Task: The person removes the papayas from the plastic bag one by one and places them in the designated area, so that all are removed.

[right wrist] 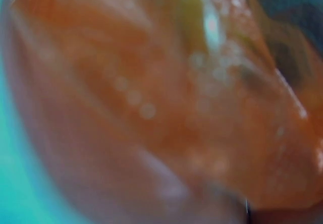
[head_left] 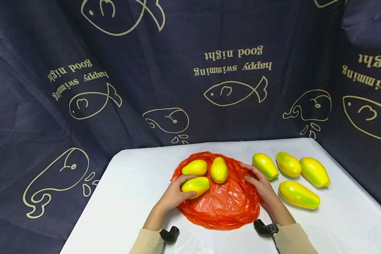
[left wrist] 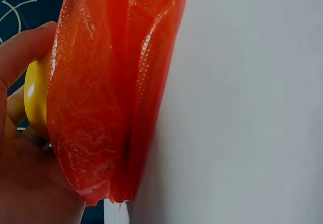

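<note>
- Beige left sleeve (head_left: 147, 243), foreground, with a black wrist camera (head_left: 170, 234) beside the cuff.
- My left hand (head_left: 173, 194): thumb and fingers curl round a gripped papaya (head_left: 197, 187), which lies within the outline of a red plastic bag (head_left: 223, 208). Its glossy skin could slip, so an even, light hold seems best, with fingertips clear of the thin film.
- Centre: a second papaya (head_left: 195, 168) and a third papaya (head_left: 219, 170) lie just behind; a slow hand would avoid knocking them. Whether any fruit sits inside the bag or upon it, I cannot tell.
- My right hand (head_left: 261, 187): thumb and forefinger lie apart at the bag's right edge; whether any finger pinches film, I cannot tell. Steadying that edge without stretching it would serve well.
- Far right: a front papaya (head_left: 300, 195) and three papayas behind it, on the white table (head_left: 136, 183).
</note>
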The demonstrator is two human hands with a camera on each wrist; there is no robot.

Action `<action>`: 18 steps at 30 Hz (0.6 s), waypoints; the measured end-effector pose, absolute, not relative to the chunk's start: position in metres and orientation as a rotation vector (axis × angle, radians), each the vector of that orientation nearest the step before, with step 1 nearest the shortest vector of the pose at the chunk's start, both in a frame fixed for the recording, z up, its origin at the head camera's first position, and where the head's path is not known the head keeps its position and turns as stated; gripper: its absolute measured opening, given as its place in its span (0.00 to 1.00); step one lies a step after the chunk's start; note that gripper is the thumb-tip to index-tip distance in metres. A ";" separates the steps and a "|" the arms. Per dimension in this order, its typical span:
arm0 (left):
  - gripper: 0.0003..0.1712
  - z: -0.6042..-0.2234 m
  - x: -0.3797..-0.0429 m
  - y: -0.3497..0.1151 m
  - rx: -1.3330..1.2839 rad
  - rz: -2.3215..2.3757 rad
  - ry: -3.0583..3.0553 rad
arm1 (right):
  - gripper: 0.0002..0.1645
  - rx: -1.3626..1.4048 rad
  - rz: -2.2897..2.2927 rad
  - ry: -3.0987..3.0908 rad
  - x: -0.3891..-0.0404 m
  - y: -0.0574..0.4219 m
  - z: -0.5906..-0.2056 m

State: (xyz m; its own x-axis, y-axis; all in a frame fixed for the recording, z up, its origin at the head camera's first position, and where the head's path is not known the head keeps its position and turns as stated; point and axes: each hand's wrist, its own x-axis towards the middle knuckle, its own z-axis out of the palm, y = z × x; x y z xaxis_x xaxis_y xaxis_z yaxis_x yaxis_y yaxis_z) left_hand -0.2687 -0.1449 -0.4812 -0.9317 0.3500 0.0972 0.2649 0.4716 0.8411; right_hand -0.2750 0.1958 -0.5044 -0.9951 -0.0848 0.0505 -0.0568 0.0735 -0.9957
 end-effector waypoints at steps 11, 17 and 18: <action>0.29 -0.470 -0.269 -0.149 0.457 1.517 2.665 | 0.30 -0.138 -2.111 2.284 -0.276 0.195 -0.504; 0.28 -0.465 -0.271 -0.152 0.434 1.702 2.552 | 0.30 -0.149 -2.101 2.293 -0.276 0.196 -0.504; 0.28 -0.464 -0.272 -0.152 0.440 1.738 2.531 | 0.30 -0.151 -2.101 2.293 -0.275 0.196 -0.504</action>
